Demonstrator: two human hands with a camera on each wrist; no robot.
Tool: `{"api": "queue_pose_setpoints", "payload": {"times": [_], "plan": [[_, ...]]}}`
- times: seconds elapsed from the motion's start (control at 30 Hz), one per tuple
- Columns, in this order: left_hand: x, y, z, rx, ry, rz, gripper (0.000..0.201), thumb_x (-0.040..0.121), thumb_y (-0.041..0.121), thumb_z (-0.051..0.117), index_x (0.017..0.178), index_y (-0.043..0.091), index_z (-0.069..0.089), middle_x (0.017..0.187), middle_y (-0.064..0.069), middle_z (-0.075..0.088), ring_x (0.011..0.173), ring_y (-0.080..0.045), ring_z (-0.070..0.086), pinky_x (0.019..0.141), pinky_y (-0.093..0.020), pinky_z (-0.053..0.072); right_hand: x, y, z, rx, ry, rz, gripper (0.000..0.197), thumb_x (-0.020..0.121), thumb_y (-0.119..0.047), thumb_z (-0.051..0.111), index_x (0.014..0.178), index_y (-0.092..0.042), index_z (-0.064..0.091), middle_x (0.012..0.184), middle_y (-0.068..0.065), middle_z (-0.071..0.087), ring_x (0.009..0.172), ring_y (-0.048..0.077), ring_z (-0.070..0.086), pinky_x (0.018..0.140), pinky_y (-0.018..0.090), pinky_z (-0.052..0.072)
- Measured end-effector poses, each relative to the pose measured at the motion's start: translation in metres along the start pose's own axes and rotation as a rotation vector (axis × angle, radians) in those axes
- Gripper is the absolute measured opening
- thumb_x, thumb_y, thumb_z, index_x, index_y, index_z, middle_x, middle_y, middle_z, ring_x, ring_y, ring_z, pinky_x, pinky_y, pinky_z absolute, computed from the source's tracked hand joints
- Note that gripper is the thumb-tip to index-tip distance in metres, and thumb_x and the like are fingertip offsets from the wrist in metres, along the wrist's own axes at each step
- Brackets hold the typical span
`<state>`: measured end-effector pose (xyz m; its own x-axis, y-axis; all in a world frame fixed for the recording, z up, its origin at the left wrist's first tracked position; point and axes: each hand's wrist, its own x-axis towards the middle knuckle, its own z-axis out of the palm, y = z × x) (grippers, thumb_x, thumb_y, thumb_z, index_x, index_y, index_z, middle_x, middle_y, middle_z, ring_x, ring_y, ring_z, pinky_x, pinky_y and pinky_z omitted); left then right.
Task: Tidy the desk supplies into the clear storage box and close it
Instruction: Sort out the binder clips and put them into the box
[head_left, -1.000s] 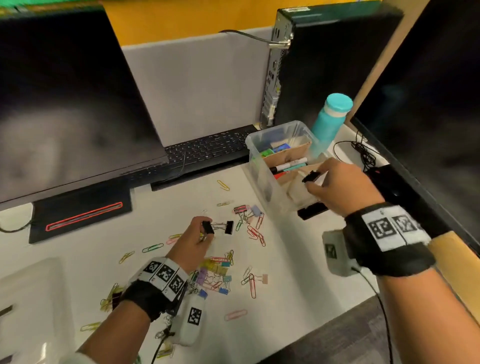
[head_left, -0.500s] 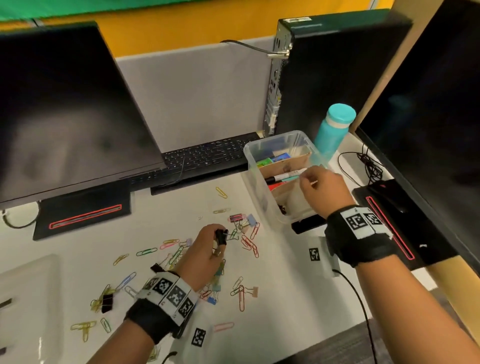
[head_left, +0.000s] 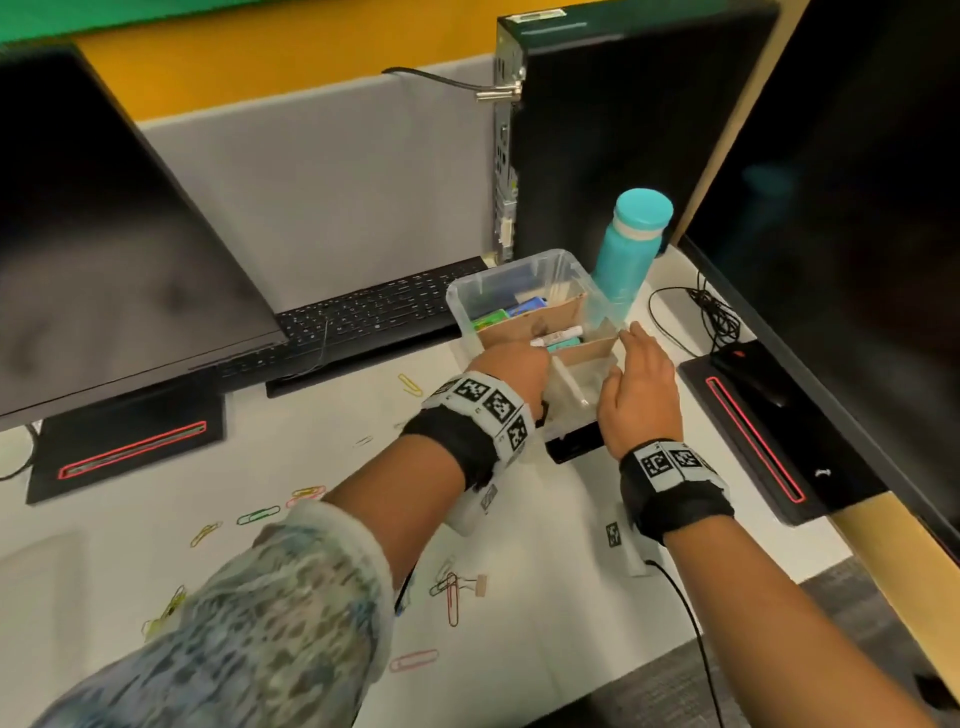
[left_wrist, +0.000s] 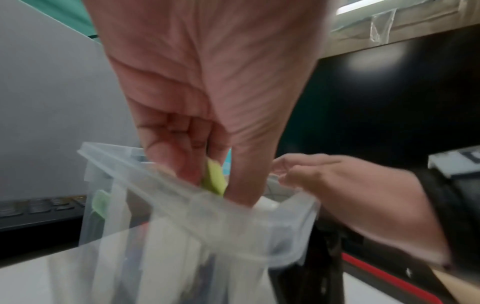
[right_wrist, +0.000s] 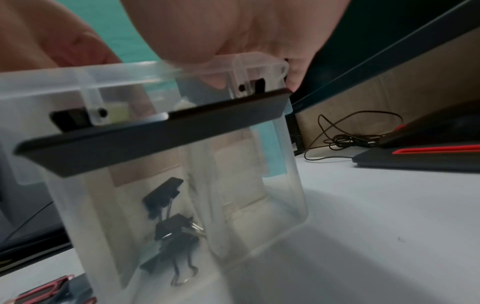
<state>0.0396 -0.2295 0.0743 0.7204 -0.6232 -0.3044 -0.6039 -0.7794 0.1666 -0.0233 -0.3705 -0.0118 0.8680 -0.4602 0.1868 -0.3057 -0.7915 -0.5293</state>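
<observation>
The clear storage box (head_left: 464, 294) stands open behind the scattered clips, with cardboard dividers and markers (head_left: 557, 338) inside. My left hand (head_left: 519, 364) reaches over its front left rim. Its fingers pinch a small yellow-green item (left_wrist: 213, 182) just above the rim (left_wrist: 135, 174). My right hand (head_left: 640, 384) holds the box's front right rim (right_wrist: 259, 61), thumb on the inner side, fingers outside. Black binder clips (right_wrist: 168, 222) lie in the front compartment, below the black latch (right_wrist: 155, 139). Coloured paper clips (head_left: 452, 597) remain on the desk.
A teal bottle (head_left: 626, 260) stands right behind the box. A keyboard (head_left: 363, 317) lies to its left, with dark monitors on both sides. A tangled cable (head_left: 714, 317) and a black monitor base (head_left: 769, 441) sit to the right. The translucent lid (head_left: 36, 571) lies far left.
My left hand has left the clip pile and moved up and right to the box. My right hand has shifted from inside the box to its right rim.
</observation>
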Motion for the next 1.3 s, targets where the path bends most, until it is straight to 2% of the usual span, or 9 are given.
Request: {"api": "queue_pose_setpoints", "payload": {"times": [0.2, 0.33, 0.47, 0.63, 0.8, 0.93, 1.07, 1.17, 1.3], "plan": [[-0.042, -0.06, -0.005, -0.411, 0.239, -0.1, 0.03, 0.089, 0.032, 0.056, 0.118, 0.03, 0.057, 0.111, 0.015, 0.062, 0.081, -0.006, 0.056, 0.076, -0.026, 0.047, -0.011, -0.02, -0.018, -0.048, 0.008, -0.032, 0.056, 0.089, -0.018, 0.046, 0.143, -0.009, 0.031, 0.153, 0.01, 0.028, 0.145, 0.028, 0.014, 0.119, 0.047, 0.011], [-0.084, -0.133, 0.036, -0.375, 0.201, -0.36, 0.023, 0.09, 0.028, 0.054, 0.113, 0.03, 0.058, 0.109, 0.012, 0.064, 0.077, -0.007, 0.057, 0.075, -0.027, 0.046, -0.042, -0.067, -0.024, 0.05, 0.064, -0.331, 0.051, 0.084, -0.016, 0.053, 0.134, -0.011, 0.044, 0.146, 0.008, 0.038, 0.14, 0.029, 0.023, 0.118, 0.043, 0.018], [-0.118, -0.168, 0.09, -0.338, 0.115, -0.484, 0.025, 0.089, 0.025, 0.056, 0.115, 0.027, 0.058, 0.115, 0.003, 0.062, 0.097, -0.016, 0.056, 0.087, -0.031, 0.046, -0.069, -0.1, 0.021, 0.124, -0.169, -0.61, 0.038, 0.083, -0.007, 0.053, 0.122, -0.006, 0.055, 0.127, 0.01, 0.052, 0.117, 0.024, 0.044, 0.103, 0.034, 0.038], [-0.112, -0.144, 0.117, -0.279, 0.081, -0.271, 0.046, 0.088, 0.029, 0.059, 0.132, 0.027, 0.047, 0.133, 0.002, 0.045, 0.12, -0.02, 0.04, 0.1, -0.033, 0.039, -0.062, -0.108, 0.081, -0.383, -0.596, -0.371, 0.049, 0.09, -0.003, 0.042, 0.137, 0.002, 0.029, 0.139, 0.018, 0.035, 0.123, 0.031, 0.038, 0.101, 0.035, 0.039], [-0.079, -0.122, 0.124, -0.173, 0.001, -0.198, 0.054, 0.088, 0.026, 0.056, 0.138, 0.021, 0.037, 0.137, -0.001, 0.04, 0.124, -0.023, 0.038, 0.1, -0.036, 0.039, -0.062, -0.108, 0.089, -0.409, -0.725, -0.307, 0.035, 0.09, -0.007, 0.048, 0.124, -0.006, 0.042, 0.126, 0.012, 0.045, 0.118, 0.027, 0.043, 0.084, 0.037, 0.047], [-0.083, -0.129, 0.133, -0.034, 0.007, -0.22, 0.033, 0.09, 0.017, 0.05, 0.122, 0.017, 0.047, 0.125, -0.004, 0.047, 0.113, -0.025, 0.045, 0.084, -0.035, 0.041, -0.07, -0.103, 0.092, -0.376, -0.72, -0.374, 0.032, 0.09, -0.006, 0.047, 0.122, -0.007, 0.045, 0.127, 0.009, 0.044, 0.115, 0.025, 0.045, 0.081, 0.034, 0.047], [-0.097, -0.144, 0.136, -0.143, 0.002, -0.22, 0.034, 0.086, 0.025, 0.055, 0.118, 0.016, 0.048, 0.122, -0.004, 0.045, 0.108, -0.023, 0.048, 0.087, -0.036, 0.046, -0.072, -0.097, 0.087, -0.278, -0.722, -0.339, 0.031, 0.089, -0.011, 0.047, 0.119, -0.006, 0.047, 0.121, 0.009, 0.051, 0.111, 0.024, 0.048, 0.08, 0.032, 0.044], [-0.11, -0.153, 0.131, -0.394, 0.082, -0.326, 0.031, 0.083, 0.025, 0.061, 0.11, 0.021, 0.047, 0.113, 0.001, 0.052, 0.093, -0.018, 0.056, 0.082, -0.032, 0.05, -0.071, -0.095, 0.082, -0.166, -0.687, -0.215, 0.023, 0.087, -0.016, 0.051, 0.108, -0.008, 0.048, 0.102, 0.011, 0.058, 0.085, 0.023, 0.05, 0.066, 0.028, 0.038], [-0.129, -0.168, 0.123, -0.62, 0.207, -0.419, 0.043, 0.085, 0.025, 0.061, 0.123, 0.028, 0.043, 0.113, 0.009, 0.049, 0.09, -0.014, 0.058, 0.076, -0.024, 0.045, -0.067, -0.094, 0.083, 0.148, -0.636, -0.029, 0.012, 0.087, -0.007, 0.048, 0.098, -0.012, 0.044, 0.069, 0.005, 0.054, 0.058, 0.022, 0.052, 0.055, 0.029, 0.046]]}}
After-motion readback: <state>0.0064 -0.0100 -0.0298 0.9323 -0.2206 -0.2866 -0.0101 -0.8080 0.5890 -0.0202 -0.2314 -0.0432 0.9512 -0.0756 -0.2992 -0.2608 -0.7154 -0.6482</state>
